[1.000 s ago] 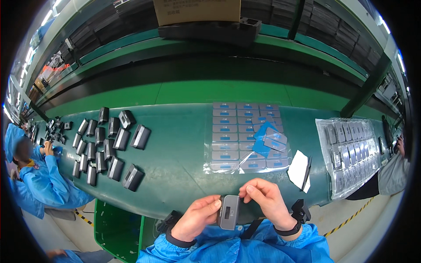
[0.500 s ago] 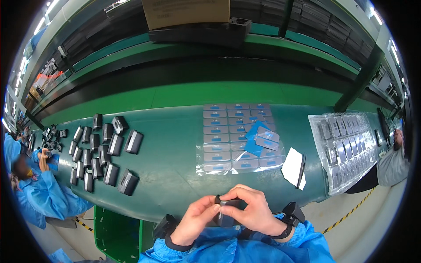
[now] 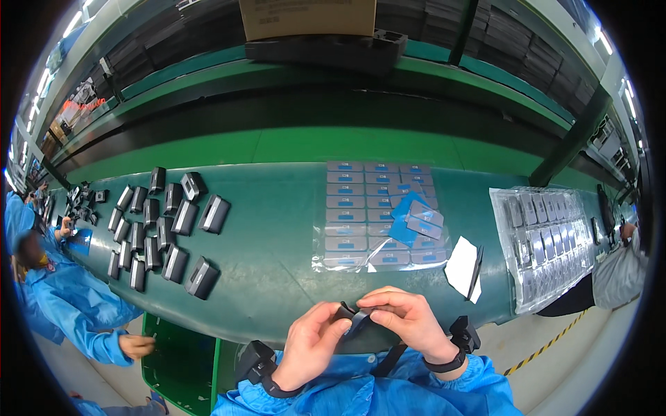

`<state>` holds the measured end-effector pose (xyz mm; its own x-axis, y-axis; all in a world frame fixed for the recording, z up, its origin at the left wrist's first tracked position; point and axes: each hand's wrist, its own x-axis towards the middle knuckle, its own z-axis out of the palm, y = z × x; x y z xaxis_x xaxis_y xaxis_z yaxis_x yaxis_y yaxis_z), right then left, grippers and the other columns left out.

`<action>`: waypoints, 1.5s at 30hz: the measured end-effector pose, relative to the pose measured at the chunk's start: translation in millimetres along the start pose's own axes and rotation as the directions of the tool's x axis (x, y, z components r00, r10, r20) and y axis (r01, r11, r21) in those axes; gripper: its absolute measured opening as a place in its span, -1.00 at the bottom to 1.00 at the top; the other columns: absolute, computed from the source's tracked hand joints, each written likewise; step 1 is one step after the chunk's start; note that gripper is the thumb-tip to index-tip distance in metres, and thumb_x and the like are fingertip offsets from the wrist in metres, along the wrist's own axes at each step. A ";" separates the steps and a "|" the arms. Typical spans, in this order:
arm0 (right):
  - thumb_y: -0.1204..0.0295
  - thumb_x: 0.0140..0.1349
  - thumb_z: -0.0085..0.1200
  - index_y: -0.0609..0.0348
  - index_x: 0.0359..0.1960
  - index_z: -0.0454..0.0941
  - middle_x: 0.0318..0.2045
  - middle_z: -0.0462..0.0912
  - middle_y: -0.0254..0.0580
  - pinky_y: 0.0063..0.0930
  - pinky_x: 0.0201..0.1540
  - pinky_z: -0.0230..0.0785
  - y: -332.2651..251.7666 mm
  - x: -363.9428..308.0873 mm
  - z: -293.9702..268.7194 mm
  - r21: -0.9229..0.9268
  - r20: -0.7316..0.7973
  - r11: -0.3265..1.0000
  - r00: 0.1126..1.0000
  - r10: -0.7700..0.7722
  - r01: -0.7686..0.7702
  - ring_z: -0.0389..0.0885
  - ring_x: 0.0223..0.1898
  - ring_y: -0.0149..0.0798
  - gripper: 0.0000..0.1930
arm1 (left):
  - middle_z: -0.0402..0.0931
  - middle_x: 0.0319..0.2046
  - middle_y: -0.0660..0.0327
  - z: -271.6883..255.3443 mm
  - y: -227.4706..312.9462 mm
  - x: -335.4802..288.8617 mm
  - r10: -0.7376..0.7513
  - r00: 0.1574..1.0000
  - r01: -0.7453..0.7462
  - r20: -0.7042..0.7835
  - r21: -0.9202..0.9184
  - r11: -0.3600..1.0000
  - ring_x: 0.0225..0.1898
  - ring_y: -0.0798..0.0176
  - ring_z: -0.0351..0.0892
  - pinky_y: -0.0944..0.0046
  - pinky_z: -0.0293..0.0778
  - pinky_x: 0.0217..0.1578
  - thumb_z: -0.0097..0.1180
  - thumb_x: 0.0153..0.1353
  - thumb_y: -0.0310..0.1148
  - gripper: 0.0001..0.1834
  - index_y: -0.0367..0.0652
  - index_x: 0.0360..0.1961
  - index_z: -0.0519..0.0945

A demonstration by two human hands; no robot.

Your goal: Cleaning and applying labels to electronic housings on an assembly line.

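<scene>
Just in front of my body, at the near table edge, a small dark grey plastic housing (image 3: 359, 322) is held between both hands. My left hand (image 3: 310, 344) pinches its left end between thumb and fingers. On its right end, my right hand (image 3: 408, 324) has closed thumb and fingers. The piece is tilted, and the fingers partly cover it. Beyond the hands lies a clear plastic sheet of grey rectangular panels (image 3: 347, 243) in rows. Blue film pieces (image 3: 401, 218) and a few loose grey panels (image 3: 424, 219) rest on top of it.
Several similar dark housings (image 3: 184, 218) stand at left on the green table (image 3: 270, 208). To the right lie white paper (image 3: 461, 267), black tweezers (image 3: 476, 273) and a bagged tray of grey parts (image 3: 544, 243). A co-worker's hand (image 3: 137, 346) is beside a green bin (image 3: 180, 367).
Both my hands have turned the housing from upright to a slanted position and shifted slightly. At left, the co-worker's near arm has come down beside the green bin.
</scene>
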<state>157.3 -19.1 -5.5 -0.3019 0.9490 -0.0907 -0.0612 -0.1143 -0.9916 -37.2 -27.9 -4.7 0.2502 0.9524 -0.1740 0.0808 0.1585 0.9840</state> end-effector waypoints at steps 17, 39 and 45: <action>0.56 0.12 0.15 0.30 -0.27 0.60 -0.36 0.64 -0.21 -0.53 -0.20 0.41 -1.0 -6.0 7.0 -0.227 -0.100 0.969 0.988 -0.122 0.097 0.59 -0.31 -0.36 -0.86 | 0.43 -0.36 0.20 6.3 12.3 0.6 0.169 0.986 -0.164 0.005 0.285 0.944 -0.35 0.33 0.54 0.42 0.45 -0.37 0.25 0.05 -0.48 -0.63 -0.16 -0.06 0.54; 0.56 0.11 0.16 0.38 -0.32 0.58 -0.47 0.55 -0.27 -0.64 -0.34 0.36 -24.8 -15.0 18.4 -0.321 -0.166 0.947 0.986 -0.030 -0.025 0.51 -0.41 -0.51 -0.87 | 0.47 -0.51 0.42 8.2 1.2 13.6 -0.365 0.905 0.421 0.217 -0.348 0.837 -0.48 0.58 0.37 0.52 0.24 -0.47 0.07 0.25 -0.17 -0.74 -0.15 -0.38 0.54; 0.53 0.16 0.12 0.33 -0.29 0.54 -0.45 0.57 -0.30 -0.66 -0.35 0.34 -9.7 -14.3 9.2 0.145 -0.175 0.972 0.962 0.208 -0.184 0.49 -0.42 -0.52 -0.87 | 0.50 -0.44 0.39 11.9 6.9 19.4 -0.334 0.900 0.413 0.280 -0.304 0.858 -0.46 0.57 0.35 0.51 0.23 -0.44 -0.03 0.32 -0.11 -0.67 -0.20 -0.27 0.54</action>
<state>153.4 -34.2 6.3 -0.1366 0.9409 -0.3099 -0.1424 -0.3282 -0.9338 -20.4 -11.5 -1.7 0.4686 0.7312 -0.4957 -0.1203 0.6088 0.7842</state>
